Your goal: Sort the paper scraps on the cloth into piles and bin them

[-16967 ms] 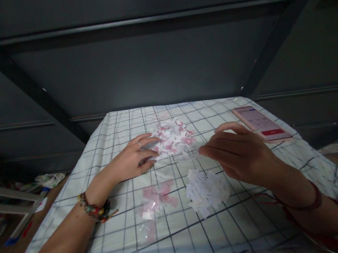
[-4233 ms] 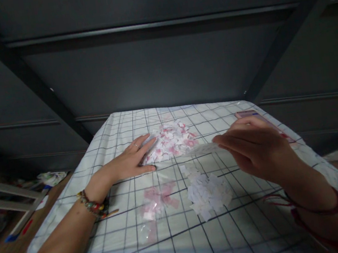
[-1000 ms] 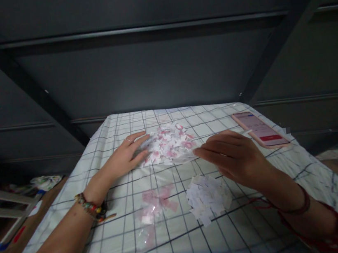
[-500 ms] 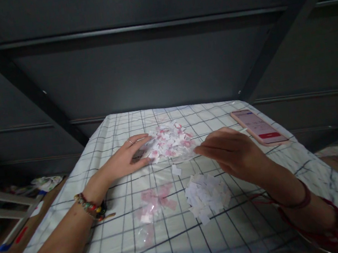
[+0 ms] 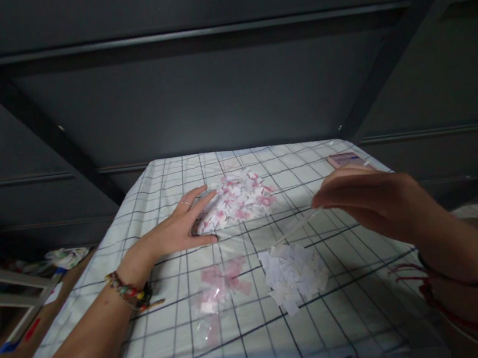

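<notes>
My left hand rests on the tablecloth with its fingers spread around the left edge of a heap of mixed white and pink paper scraps. My right hand is raised over the right side of the table, fingers closed on a thin pale stick. Motion blurs the stick, so its exact kind is unclear. It slants down left toward a pile of white paper scraps, its lower end near the pile's top edge. Left of that pile lie pink scraps, some shiny and see-through.
A checked white tablecloth covers the table. Behind my right hand lies a phone in a pink case, partly hidden. Dark panels rise beyond the far edge. A pale chair stands at the left.
My right hand has moved right and nearer, away from the mixed heap, now covering most of the phone. The loose white scrap between the piles is gone from its spot. My left fingers have spread wider.
</notes>
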`<action>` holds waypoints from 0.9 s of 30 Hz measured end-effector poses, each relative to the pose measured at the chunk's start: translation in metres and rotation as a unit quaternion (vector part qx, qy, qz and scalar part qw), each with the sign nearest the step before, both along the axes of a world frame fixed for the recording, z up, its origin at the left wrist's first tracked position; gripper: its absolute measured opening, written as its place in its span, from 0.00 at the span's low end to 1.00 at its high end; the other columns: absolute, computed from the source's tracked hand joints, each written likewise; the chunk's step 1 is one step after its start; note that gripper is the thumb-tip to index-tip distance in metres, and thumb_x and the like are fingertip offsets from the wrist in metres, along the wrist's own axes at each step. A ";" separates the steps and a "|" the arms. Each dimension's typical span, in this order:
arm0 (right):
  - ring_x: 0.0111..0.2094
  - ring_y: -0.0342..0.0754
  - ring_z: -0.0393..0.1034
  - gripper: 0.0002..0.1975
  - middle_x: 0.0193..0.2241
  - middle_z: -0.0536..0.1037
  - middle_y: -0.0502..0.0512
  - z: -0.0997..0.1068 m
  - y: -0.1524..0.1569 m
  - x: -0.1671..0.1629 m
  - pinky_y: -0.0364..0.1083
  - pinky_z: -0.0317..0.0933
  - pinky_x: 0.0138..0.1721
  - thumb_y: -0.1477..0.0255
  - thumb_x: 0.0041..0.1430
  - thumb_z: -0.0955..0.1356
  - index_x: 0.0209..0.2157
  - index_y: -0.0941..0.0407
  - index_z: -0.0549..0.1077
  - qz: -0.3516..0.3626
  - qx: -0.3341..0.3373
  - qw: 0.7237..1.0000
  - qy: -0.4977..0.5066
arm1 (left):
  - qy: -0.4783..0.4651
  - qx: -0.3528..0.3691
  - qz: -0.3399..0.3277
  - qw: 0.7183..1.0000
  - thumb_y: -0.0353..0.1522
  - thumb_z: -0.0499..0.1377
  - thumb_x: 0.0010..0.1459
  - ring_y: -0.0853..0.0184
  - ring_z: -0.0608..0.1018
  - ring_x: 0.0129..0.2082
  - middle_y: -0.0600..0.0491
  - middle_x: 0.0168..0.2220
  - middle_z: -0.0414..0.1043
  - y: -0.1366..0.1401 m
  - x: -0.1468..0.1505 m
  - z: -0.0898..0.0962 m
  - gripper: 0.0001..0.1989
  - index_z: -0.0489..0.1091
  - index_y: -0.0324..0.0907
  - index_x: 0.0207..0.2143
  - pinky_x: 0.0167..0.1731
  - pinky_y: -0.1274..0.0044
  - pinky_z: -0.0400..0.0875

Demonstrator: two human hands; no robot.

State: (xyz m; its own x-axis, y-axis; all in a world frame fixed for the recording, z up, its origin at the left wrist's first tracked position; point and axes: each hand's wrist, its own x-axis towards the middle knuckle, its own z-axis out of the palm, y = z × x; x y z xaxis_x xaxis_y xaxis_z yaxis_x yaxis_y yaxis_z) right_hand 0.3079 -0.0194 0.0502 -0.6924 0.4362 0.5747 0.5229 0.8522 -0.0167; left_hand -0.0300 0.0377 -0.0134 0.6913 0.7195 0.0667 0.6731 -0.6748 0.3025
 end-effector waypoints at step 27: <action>0.27 0.46 0.63 0.16 0.23 0.72 0.51 -0.019 0.015 -0.009 0.45 0.54 0.30 0.86 0.52 0.58 0.32 0.57 0.72 -0.183 0.143 0.972 -0.038 | -0.004 0.127 -0.124 0.984 0.42 0.55 0.60 0.51 0.46 0.63 0.51 0.65 0.39 -0.009 0.024 0.012 0.22 0.61 0.53 0.57 0.59 0.55 0.44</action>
State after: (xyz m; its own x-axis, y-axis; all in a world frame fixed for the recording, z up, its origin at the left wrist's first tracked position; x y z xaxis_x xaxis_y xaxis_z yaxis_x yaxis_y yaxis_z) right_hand 0.2987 -0.0041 0.0311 -0.5669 0.4908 0.6617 0.7818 0.5737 0.2442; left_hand -0.0057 0.0286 -0.0012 0.8424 0.4883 0.2280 0.4765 -0.8725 0.1079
